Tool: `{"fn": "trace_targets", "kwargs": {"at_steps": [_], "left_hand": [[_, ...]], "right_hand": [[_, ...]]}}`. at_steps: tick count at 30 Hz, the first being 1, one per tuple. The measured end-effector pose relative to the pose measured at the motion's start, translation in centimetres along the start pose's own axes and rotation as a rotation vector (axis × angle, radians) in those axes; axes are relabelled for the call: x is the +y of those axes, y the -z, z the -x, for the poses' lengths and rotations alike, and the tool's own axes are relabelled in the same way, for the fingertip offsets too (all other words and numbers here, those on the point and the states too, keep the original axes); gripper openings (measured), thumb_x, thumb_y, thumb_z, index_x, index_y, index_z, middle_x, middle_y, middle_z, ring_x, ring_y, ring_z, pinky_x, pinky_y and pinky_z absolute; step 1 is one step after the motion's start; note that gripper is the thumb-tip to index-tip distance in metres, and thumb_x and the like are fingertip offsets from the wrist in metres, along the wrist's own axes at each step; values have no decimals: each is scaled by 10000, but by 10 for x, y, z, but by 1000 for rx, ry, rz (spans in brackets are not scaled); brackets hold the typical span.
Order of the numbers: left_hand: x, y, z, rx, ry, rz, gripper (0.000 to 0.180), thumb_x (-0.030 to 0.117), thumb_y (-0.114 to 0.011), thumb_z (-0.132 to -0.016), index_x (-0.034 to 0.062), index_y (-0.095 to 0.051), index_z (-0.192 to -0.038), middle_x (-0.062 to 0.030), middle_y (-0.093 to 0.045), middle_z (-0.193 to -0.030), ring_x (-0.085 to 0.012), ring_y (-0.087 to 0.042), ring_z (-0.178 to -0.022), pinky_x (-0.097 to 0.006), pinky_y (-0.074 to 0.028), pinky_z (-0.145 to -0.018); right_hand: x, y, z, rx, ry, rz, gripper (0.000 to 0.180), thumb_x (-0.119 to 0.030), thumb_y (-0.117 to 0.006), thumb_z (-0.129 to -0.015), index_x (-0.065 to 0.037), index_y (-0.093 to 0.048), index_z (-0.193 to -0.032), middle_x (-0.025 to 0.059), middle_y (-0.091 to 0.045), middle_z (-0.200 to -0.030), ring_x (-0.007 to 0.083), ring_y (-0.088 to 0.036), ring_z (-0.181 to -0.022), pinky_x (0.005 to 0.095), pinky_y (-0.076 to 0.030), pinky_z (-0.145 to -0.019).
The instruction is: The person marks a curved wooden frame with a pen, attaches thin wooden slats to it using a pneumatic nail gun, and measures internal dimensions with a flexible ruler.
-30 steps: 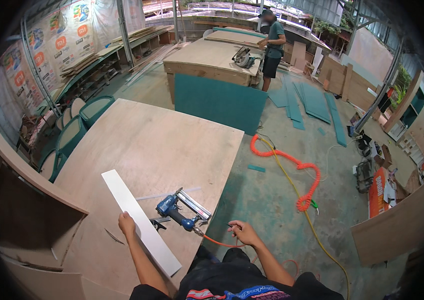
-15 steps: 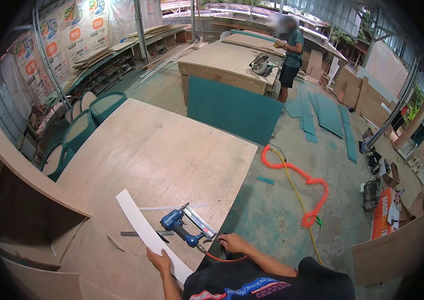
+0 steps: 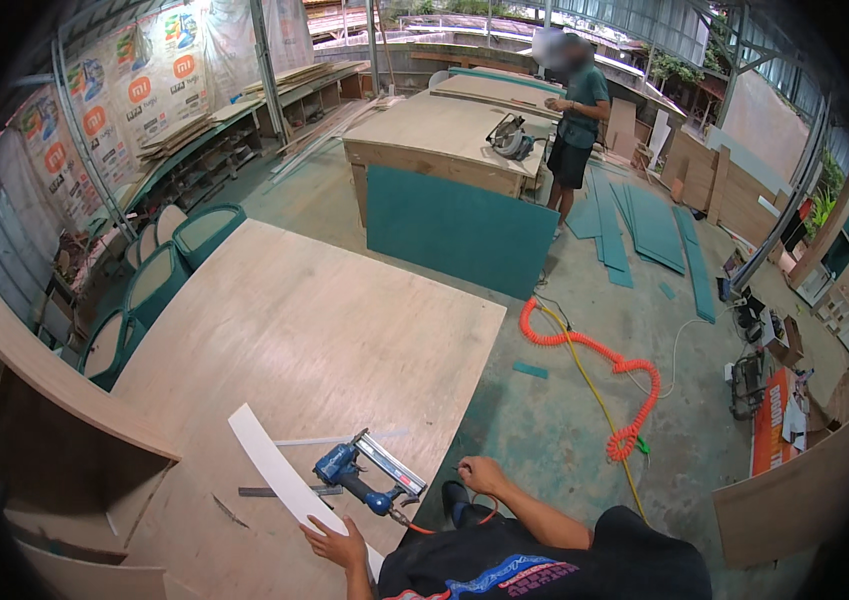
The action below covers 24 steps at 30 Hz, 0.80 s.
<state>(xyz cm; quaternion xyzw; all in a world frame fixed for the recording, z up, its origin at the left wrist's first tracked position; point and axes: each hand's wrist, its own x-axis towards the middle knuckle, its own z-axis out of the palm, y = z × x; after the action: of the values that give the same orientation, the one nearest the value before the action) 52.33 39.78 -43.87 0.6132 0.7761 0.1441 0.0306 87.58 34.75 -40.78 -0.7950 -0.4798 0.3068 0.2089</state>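
Lower centre of the frame: left hand (image 3: 336, 545) clenched around the near end of a long, thin white laminate strip (image 3: 279, 475), which lies flat and runs diagonally up-left across the large pale plywood bench (image 3: 314, 330). The strip's near end passes under the hand and is cut off by the person's dark shirt. Right hand (image 3: 479, 475) sits at the bench's right edge, just right of a blue pneumatic nail gun (image 3: 364, 478) lying on the bench beside the strip; its fingers curl downward past the edge, so whether the grip is clenched on anything cannot be told. A thin orange hose loops below that hand, its end hidden behind the wrist. Two small dark slivers left of the strip are too small to identify. Centre right, on the green floor: coiled orange air hose (image 3: 594, 355). Top of frame: another person (image 3: 576, 120) standing at a far workbench, partly blurred.
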Motion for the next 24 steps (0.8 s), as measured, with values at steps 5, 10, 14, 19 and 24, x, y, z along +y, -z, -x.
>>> {"fn": "trace_targets", "kwargs": {"at_steps": [5,10,14,19,24], "left_hand": [[-4,-9,0,65,-10,-52,932,371,-683,-845,23,-207,-1566,-290,-158,-1601,-434,-274,-1434,-550,-289,-1099],[1,-11,1,15,-4,-103,903,373,-628,-880,18,-174,-1575,-292,-147,-1604,-428,-290,-1427,-533,-294,-1099],[6,-5,-1,-77,17,-119,901,360,-614,-901,14,-135,-1581,-301,-88,-1614,-429,-254,-1441,-534,-270,-1112],[8,2,-3,-97,47,-159,887,365,-590,-928,-5,-112,-1577,-303,-69,-1617,-438,-244,-1443,-536,-275,-1110],[13,5,-2,-91,22,-165,884,364,-575,-940,-26,-94,-1571,-317,-57,-1613,-440,-230,-1449,-538,-275,-1106]], "right_hand": [[63,-5,25,69,-297,-34,243,-287,-605,-860,-100,-757,-897,133,-731,-867,349,-693,-830,444,-535,-745],[168,-32,70,-118,-534,113,252,-292,-602,-875,-108,-773,-869,140,-734,-841,312,-706,-821,424,-545,-778],[208,-51,115,-192,-867,127,304,-319,-671,-838,-35,-775,-818,166,-750,-888,298,-721,-869,405,-555,-800],[176,-48,140,-265,-1041,-43,394,-329,-727,-774,23,-753,-949,220,-719,-1095,337,-703,-1018,407,-559,-843],[165,-48,134,-139,-1080,-7,462,-313,-698,-802,33,-705,-1108,220,-665,-1241,328,-673,-1112,399,-556,-856]]}}
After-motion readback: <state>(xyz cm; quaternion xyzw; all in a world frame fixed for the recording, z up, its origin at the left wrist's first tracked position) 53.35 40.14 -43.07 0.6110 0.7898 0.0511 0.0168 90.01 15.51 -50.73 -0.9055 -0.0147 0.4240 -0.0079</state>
